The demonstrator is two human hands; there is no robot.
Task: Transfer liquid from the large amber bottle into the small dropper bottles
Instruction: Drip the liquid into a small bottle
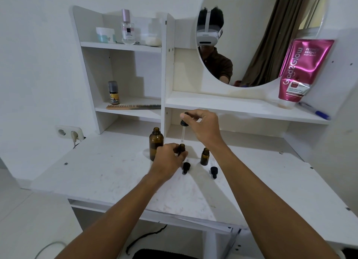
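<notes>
Amber bottle (pixel 156 144) first: where is it sitting?

It is standing upright and uncapped on the counter (pixel 96 171), just behind my left hand (pixel 168 159). I cannot tell whether the two are touching.

And what are you doing with the hands?

I am steadying one small bottle (pixel 181 148) with the left hand, its fingers (pixel 183 155) curling round the body. With the right hand (pixel 206 128) I am holding a dropper (pixel 183 123) upright, fingers (pixel 193 114) pinching the black bulb. The glass tip is hanging just above that bottle's open mouth.

So you are filling the first one?

I am reading it that way, as the release step for this bottle. Whether the tube is carrying any liquid I cannot tell, as the glass is too thin and clear.

How far along are we?

Hard to say. The dark glass is hiding every level, so I am not claiming either bottle is getting full. The second bottle (pixel 205 157) is standing open to the right, near my right wrist, with nothing touching it. Two caps (pixel 186 167) are lying on the counter, one in front of each small bottle, so nothing is closed.

What are you counting as left?

I am expecting more trips between the amber bottle and this one, then the same for the second bottle, then capping both.
</notes>
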